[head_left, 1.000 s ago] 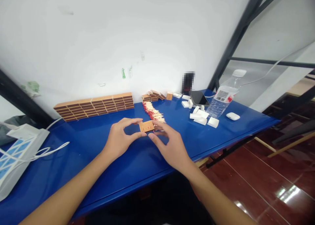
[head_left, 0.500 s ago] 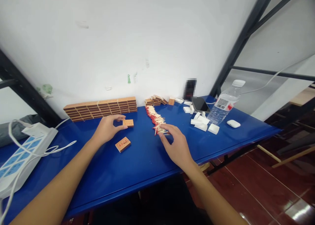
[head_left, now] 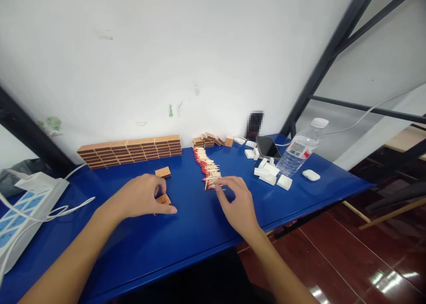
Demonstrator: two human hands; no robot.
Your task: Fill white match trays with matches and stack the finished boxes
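My left hand (head_left: 143, 197) reaches over a small orange matchbox (head_left: 163, 199), thumb and fingers apart on either side of it. Part of that box is hidden under the hand; whether the fingers touch it is unclear. A second matchbox (head_left: 163, 172) lies flat just behind. At the near end of a long row of red-headed matchsticks (head_left: 207, 164), my right hand (head_left: 237, 202) pinches some sticks between thumb and index fingertips. How many it holds cannot be made out.
A stacked wall of matchboxes (head_left: 129, 153) stands against the white wall, with loose matchboxes (head_left: 208, 140) right of it. White trays (head_left: 268, 173), a phone (head_left: 267, 147), a water bottle (head_left: 299, 148) and a white case (head_left: 311, 175) lie right. A power strip (head_left: 31, 219) with cables sits left.
My left hand has left the rear matchbox and come nearer, over the front one. My right thumb and index finger have closed together at the matchsticks. The view has shifted slightly.
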